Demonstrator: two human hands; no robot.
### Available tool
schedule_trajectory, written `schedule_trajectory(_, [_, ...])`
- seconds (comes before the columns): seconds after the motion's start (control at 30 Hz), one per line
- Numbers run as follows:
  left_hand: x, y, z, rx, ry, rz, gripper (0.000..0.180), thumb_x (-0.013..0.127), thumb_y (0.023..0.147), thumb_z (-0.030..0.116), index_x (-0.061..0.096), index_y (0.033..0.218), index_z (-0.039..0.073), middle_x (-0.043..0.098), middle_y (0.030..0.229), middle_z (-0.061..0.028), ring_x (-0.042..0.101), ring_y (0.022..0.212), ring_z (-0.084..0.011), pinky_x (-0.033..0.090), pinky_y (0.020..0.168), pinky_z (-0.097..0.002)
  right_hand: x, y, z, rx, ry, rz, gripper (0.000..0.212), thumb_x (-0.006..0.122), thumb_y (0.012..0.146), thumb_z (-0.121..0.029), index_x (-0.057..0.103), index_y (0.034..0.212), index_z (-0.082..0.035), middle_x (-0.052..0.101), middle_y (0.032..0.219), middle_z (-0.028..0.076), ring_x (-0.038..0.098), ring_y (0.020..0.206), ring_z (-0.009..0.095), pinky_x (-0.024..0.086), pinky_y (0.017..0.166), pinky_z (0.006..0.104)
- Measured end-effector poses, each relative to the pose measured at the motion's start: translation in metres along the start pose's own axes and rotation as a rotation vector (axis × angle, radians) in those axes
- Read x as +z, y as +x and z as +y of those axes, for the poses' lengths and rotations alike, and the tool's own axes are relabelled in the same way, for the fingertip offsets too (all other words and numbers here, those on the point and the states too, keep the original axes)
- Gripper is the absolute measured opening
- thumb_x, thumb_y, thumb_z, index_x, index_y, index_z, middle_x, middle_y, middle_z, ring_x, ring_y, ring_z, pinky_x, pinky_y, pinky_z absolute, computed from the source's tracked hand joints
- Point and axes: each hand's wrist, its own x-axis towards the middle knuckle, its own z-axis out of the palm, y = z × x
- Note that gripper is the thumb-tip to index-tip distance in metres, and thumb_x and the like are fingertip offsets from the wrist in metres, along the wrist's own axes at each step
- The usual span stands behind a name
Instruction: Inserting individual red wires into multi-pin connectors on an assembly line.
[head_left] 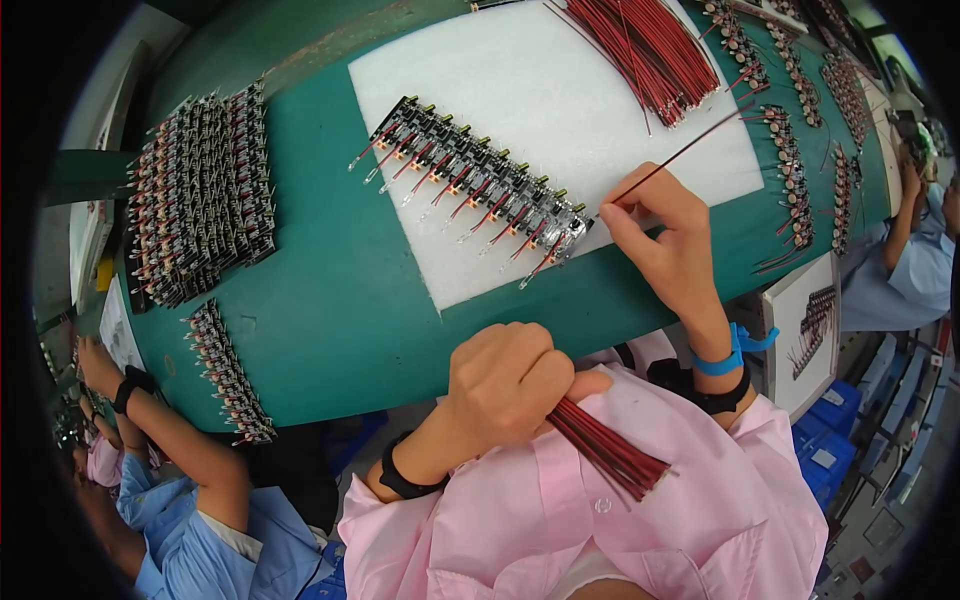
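My left hand [505,385] is closed in a fist around a bundle of thin red and black wires [612,452], held over my chest. In a pinch between thumb and fingers, my right hand [668,235] has a single dark red wire [690,146]. One end of that wire is beside the near right end of a strip of small circuit boards [480,185]; whether they touch I cannot tell. The strip lies slanted on a white foam sheet [570,110], with clear LEDs and short red and black leads along its near side.
A loose pile of red wires [645,55] covers the sheet's far right. Stacked board strips [200,195] and a lone strip [230,370] lie left on the green table [340,340]. More strips [790,175] line the right. Co-workers in blue sit at both sides.
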Motion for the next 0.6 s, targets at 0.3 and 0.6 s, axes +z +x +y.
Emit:
schedule_trajectory(0.3, [-0.012,-0.024,-0.020,-0.345,-0.394,0.289,0.045,0.062,0.071,0.027,0.031,0.048,0.003,0.034,0.048,-0.0049,0.036,0.040,-0.0169,0.026,0.036,-0.0262,0.006,0.003,0.004,-0.053,-0.105,-0.002,0.004,0.057,0.066,0.001,0.053,0.068,0.001,0.050,0.065,0.002,0.045,0.057,0.008,0.036,0.051,0.0189])
schedule_trajectory(0.6, [-0.014,-0.025,-0.014,-0.059,-0.079,0.114,0.044,0.056,0.075,0.031,0.033,0.053,0.001,0.039,0.055,-0.0060,0.037,0.045,-0.0190,0.029,0.041,-0.0263,0.008,0.001,0.005,-0.027,-0.148,0.013,0.004,0.057,0.066,0.000,0.054,0.068,0.001,0.050,0.065,0.002,0.046,0.056,0.008,0.037,0.050,0.0191])
